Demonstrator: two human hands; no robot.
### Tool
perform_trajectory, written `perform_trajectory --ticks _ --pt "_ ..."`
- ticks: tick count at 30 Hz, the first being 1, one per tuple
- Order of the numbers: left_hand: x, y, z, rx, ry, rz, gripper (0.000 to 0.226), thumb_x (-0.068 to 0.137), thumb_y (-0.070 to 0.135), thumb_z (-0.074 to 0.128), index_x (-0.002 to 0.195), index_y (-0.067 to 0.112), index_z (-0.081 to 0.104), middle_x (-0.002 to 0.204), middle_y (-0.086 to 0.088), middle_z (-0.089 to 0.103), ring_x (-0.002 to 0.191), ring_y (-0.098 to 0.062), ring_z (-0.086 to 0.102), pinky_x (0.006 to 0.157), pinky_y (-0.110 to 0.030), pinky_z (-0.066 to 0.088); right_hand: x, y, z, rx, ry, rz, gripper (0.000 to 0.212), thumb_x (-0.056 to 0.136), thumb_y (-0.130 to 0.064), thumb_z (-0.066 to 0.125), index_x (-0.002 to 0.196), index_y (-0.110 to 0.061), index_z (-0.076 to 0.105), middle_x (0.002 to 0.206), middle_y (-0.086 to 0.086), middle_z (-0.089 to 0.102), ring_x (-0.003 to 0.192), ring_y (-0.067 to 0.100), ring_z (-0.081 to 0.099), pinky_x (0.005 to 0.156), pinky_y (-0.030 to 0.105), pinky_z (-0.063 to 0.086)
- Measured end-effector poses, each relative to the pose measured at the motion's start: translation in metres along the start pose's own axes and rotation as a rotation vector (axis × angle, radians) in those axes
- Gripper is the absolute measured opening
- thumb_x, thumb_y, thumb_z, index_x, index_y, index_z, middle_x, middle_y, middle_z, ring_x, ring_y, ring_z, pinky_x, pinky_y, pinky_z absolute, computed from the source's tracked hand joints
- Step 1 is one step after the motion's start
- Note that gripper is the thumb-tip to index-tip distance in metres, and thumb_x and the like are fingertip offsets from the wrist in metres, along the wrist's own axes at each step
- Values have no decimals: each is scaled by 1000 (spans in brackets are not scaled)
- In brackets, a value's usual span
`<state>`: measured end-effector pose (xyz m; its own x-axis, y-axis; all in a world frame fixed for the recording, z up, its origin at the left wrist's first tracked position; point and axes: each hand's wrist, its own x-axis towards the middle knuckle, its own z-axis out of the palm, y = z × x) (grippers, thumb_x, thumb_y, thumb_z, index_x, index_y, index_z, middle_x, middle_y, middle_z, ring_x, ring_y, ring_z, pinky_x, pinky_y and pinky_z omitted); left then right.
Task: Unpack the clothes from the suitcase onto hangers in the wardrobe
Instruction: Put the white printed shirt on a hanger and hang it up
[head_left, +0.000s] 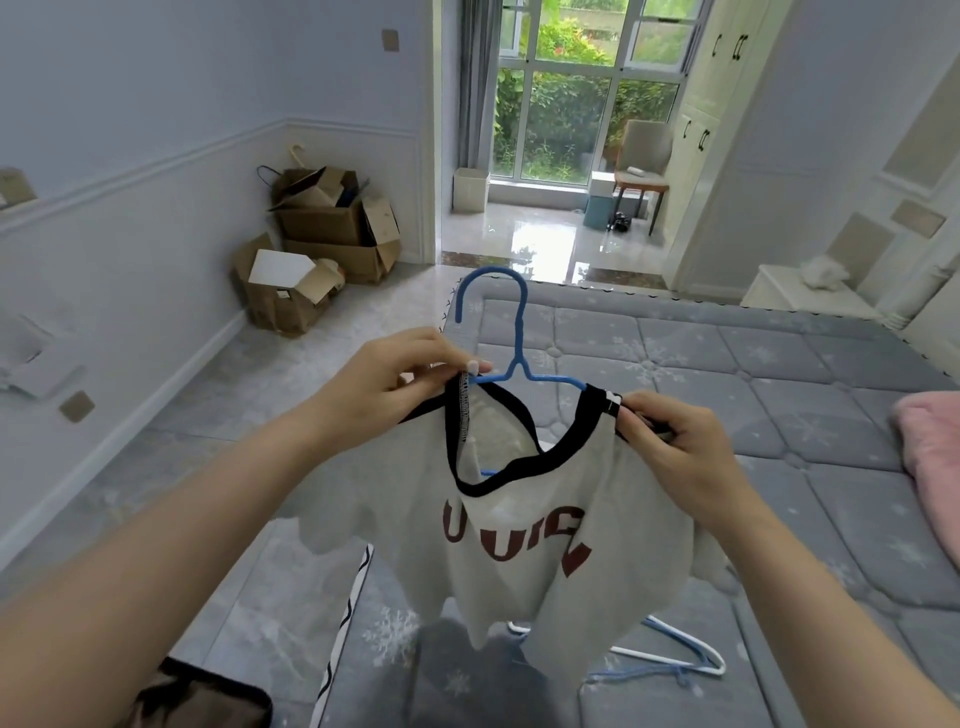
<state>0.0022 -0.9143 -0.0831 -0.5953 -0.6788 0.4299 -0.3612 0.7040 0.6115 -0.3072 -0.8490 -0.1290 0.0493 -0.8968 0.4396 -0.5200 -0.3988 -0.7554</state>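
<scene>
A white T-shirt with a black collar and dark red letters hangs in the air over the bed. A blue hanger sits inside its neck, hook pointing up. My left hand pinches the collar's left edge against the hanger's arm. My right hand grips the shirt's right shoulder at the hanger's other end. A corner of the dark suitcase shows at the bottom left. White wardrobe doors stand at the back right.
A grey quilted mattress fills the right side, with spare white and blue hangers lying on it and a pink cloth at its right edge. Cardboard boxes pile against the left wall. A chair stands by the window.
</scene>
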Motion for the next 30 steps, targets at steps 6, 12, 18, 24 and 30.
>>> perform_trajectory --ticks 6,12,18,24,30 --pt "-9 -4 -19 -61 -157 -76 29 97 2 52 114 20 67 115 2 66 104 -18 63 89 -36 52 -2 -11 7 44 -23 43 15 92 -38 60 94 -39 74 80 4 69 71 23 62 64 35 49" --pt "-13 -8 -40 -177 -280 -124 23 91 4 64 104 20 74 108 0 62 98 -29 62 87 -48 54 -7 -22 14 49 -80 24 16 91 -38 59 93 -36 74 77 6 67 67 20 56 61 33 45" --pt "-20 -8 -47 -165 -395 -166 20 97 19 48 91 26 66 123 13 55 117 -10 53 93 -29 43 -13 -37 14 106 -113 54 18 91 -37 57 93 -39 75 80 15 64 69 12 52 62 21 42" --pt "-21 3 -50 -152 -391 -173 21 90 24 67 71 31 60 103 7 58 97 -17 59 88 -31 45 -11 -43 17 55 -121 29 18 91 -40 57 87 -33 73 71 20 53 61 17 39 56 30 29" --pt "-30 12 -40 211 -265 -54 25 95 48 44 84 31 59 72 15 58 66 -3 55 61 -15 36 -6 -44 13 43 -65 -25 15 90 -43 58 89 -46 73 75 -6 68 65 3 56 59 17 41"
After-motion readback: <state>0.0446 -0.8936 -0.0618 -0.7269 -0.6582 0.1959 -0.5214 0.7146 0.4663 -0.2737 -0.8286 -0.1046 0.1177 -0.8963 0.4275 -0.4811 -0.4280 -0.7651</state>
